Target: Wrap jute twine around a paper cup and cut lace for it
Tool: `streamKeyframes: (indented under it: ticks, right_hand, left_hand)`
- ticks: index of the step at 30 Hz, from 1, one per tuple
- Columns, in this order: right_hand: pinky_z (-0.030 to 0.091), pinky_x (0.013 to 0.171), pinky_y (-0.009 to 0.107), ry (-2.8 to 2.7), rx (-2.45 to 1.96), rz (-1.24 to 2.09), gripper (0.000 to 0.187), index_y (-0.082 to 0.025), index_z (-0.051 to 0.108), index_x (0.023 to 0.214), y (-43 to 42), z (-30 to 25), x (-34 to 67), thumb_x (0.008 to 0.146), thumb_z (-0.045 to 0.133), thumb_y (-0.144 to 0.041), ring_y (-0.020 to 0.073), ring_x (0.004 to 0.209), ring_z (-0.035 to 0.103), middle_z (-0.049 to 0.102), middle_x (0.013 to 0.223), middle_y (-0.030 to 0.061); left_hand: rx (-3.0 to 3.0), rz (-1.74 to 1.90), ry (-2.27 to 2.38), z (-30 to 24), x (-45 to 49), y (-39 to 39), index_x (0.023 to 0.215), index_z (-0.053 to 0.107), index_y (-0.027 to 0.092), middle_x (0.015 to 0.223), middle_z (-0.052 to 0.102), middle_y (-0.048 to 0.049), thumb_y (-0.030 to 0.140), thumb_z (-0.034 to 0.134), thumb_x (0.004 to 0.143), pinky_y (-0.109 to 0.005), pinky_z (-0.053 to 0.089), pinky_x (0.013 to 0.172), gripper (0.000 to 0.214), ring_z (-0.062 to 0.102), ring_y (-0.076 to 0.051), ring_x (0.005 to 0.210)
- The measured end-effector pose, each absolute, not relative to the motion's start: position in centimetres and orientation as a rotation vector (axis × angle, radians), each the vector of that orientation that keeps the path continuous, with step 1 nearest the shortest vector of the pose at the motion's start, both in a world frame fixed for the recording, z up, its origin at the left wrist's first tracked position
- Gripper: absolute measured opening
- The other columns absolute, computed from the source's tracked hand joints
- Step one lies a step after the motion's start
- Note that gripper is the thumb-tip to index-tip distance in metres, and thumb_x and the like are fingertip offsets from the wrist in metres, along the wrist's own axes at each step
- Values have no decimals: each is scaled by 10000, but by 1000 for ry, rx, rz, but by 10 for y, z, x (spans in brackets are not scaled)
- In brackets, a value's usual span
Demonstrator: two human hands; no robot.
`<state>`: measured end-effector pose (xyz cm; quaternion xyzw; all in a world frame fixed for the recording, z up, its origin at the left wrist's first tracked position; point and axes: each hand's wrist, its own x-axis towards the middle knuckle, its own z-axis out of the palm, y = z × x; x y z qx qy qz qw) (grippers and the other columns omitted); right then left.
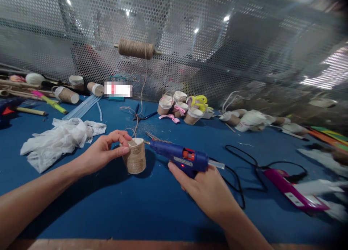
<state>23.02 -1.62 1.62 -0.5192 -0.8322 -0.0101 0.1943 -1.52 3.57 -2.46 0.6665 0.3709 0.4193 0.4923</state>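
Your left hand (108, 146) pinches the upper left edge of a small twine-wrapped cup (136, 161) between thumb and fingers, the cup standing upright on the blue table (152, 213) just beneath your fingertips, its pale opening facing up. Your right hand (209, 188) is closed around the handle of a blue glue gun (174, 154), which points left toward the cup; its nozzle is at the cup's upper right edge, though you cannot tell whether it touches. A small red light glows on the gun's side, and a clear glue stick (217, 165) pokes out of its back. From the cup, a strand of twine (143, 85) rises beyond your left hand to a spool (136, 49) on a rod, in front of a perforated metal panel (174, 14). Left of your pinching fingers lies a crumpled heap of white lace (65, 139), with clear strips (84, 107) beyond it. Farther from you than the gun, between your two hands and a little to the right, small cups (165, 105) stand close together, near a pink bow (170, 117) and yellow ribbon (201, 101). To the right of your gun hand, a black cord (237, 181) loops across the table, near a magenta power strip (296, 195)
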Motion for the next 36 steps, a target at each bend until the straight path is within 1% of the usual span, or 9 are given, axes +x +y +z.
streamKeyframes:
  ticks: [3,5,10,13,19,23,28,30,36]
  right_hand:
    - [448,457,239,-2168,-1607,156,249,-159,674,733,-19,18,223,793,486,-311,160,458,581,636,547,48]
    - [446,462,251,-2098,-1625,228,231,-162,656,723,-19,15,221,768,512,-337,171,480,580,633,563,50]
    - [440,458,240,-2029,-1616,365,231,-177,602,680,-16,11,222,791,483,-341,145,450,544,606,532,22]
    - [435,449,236,-1993,-1638,385,211,-185,600,685,-18,14,220,772,512,-355,145,450,548,596,513,11]
    - [401,404,236,-1986,-1631,533,292,-209,523,540,-22,17,218,780,507,-375,129,361,481,487,367,-31]
    - [399,403,238,-1977,-1627,534,283,-207,539,562,-20,19,221,790,499,-370,133,368,484,481,360,-33]
    - [398,389,232,-1959,-1632,568,346,-212,475,479,-22,18,219,776,512,-387,123,358,471,477,356,-30]
    - [404,399,232,-1960,-1635,576,346,-212,472,481,-22,19,219,778,512,-385,120,357,471,477,359,-33]
    - [392,400,237,-1968,-1607,559,244,-201,550,614,-20,21,219,794,506,-360,120,338,454,472,354,-49]
  left_hand:
    - [1628,1009,887,-26,-16,37,704,550,172,1022,546,-57,294,602,760,-368,319,968,144,461,-224,1102]
    - [1633,1003,879,-27,-16,37,717,551,171,1027,540,-58,287,596,765,-369,310,974,134,452,-225,1116]
    - [1614,1001,875,-27,-17,37,704,543,168,1023,528,-58,272,598,762,-388,301,976,131,453,-232,1119]
    - [1625,1004,883,-26,-16,37,707,546,168,1019,535,-61,262,594,764,-396,301,977,119,448,-233,1127]
    - [1644,1010,901,-27,-16,37,714,558,172,1023,546,-60,259,597,761,-397,312,980,106,444,-231,1140]
    - [1632,1024,915,-26,-17,37,706,560,171,1008,557,-57,272,610,748,-396,349,950,120,475,-237,1107]
    - [1661,1022,910,-27,-17,36,706,567,174,1019,569,-59,270,606,754,-392,341,968,115,463,-235,1130]
    - [1667,1030,905,-27,-17,36,706,571,176,1019,571,-55,260,606,755,-396,335,976,103,459,-234,1138]
    - [1668,1030,898,-28,-17,37,719,570,179,1016,569,-54,262,609,753,-407,326,980,98,457,-236,1141]
